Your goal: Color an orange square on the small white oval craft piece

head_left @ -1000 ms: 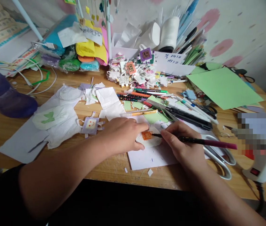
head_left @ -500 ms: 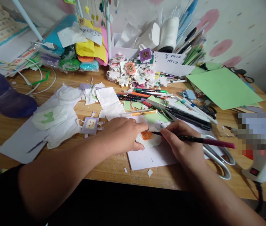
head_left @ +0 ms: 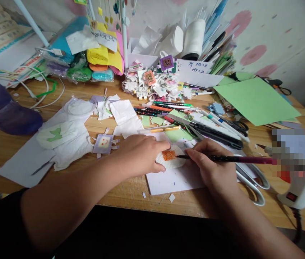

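My left hand [head_left: 143,153] grips the left edge of a small white textured piece [head_left: 178,163], paper or cloth, between thumb and fingers. An orange patch with darker marks colours part of that piece. Beneath it lies a white paper sheet [head_left: 165,185]. A slim black felt-tip pen [head_left: 226,158] with a dark pink end is pinched in my right hand [head_left: 213,162]. Its tip points left, at the right edge of the orange patch; whether it touches is hard to tell. Left of my left hand is a small purple paper figure [head_left: 104,144] with a smiling face.
Scissors with grey handles [head_left: 256,190] lie beside my right wrist. Behind my hands are several pens [head_left: 157,109], a black cutter [head_left: 217,135] and a heap of small paper figures [head_left: 152,84]. White tissue [head_left: 73,145] lies left; a green sheet [head_left: 257,99] is at the right.
The pen and my right hand have shifted slightly right, and the tip sits lower, at the patch's right edge. My left hand and the white piece look unmoved.
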`<action>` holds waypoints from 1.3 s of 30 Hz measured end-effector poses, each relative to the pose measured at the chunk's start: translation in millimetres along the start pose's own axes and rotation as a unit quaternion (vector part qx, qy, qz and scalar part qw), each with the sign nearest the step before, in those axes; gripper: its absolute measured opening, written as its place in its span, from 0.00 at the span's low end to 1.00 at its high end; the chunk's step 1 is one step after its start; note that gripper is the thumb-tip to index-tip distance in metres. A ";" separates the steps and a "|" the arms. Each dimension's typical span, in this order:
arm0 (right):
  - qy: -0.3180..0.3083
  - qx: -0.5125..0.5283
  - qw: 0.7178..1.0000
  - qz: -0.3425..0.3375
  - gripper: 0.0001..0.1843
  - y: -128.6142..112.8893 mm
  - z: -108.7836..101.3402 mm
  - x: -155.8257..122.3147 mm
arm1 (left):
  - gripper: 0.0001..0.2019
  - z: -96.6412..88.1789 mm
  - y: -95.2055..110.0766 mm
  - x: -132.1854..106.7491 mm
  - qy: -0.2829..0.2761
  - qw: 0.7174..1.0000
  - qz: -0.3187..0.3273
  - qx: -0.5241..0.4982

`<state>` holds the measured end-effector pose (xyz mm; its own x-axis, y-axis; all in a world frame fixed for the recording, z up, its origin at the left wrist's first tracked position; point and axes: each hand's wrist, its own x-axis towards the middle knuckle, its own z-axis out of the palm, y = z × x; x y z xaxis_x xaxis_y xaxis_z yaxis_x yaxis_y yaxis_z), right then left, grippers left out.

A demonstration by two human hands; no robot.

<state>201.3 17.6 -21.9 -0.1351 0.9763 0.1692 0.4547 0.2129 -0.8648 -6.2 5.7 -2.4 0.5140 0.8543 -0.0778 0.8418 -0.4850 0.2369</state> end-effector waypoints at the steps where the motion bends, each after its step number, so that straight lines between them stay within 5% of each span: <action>1: -0.002 0.013 1.000 0.004 0.11 0.3 0.0 0.0 | 0.18 -0.1 -0.2 0.1 -0.001 1.000 -0.001 0.001; 22: -0.040 0.057 0.997 0.014 0.10 0.5 -0.7 -2.8 | 0.21 0.3 0.8 1.5 -0.008 1.000 -0.011 -0.008; 32: 0.013 0.062 0.997 0.035 0.10 -1.2 0.3 1.1 | 0.21 -1.8 0.3 -0.9 -0.012 1.000 -0.005 -0.008; 39: -0.010 0.056 0.998 0.022 0.12 -0.1 -0.3 -0.2 | 0.20 -2.2 0.4 -0.2 -0.017 1.000 -0.008 -0.009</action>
<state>201.6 17.4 -21.7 -0.1354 0.9832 0.1224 0.3599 0.1640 -0.9185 -6.4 5.7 -0.1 0.5061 0.8548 -0.1145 0.8471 -0.4678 0.2521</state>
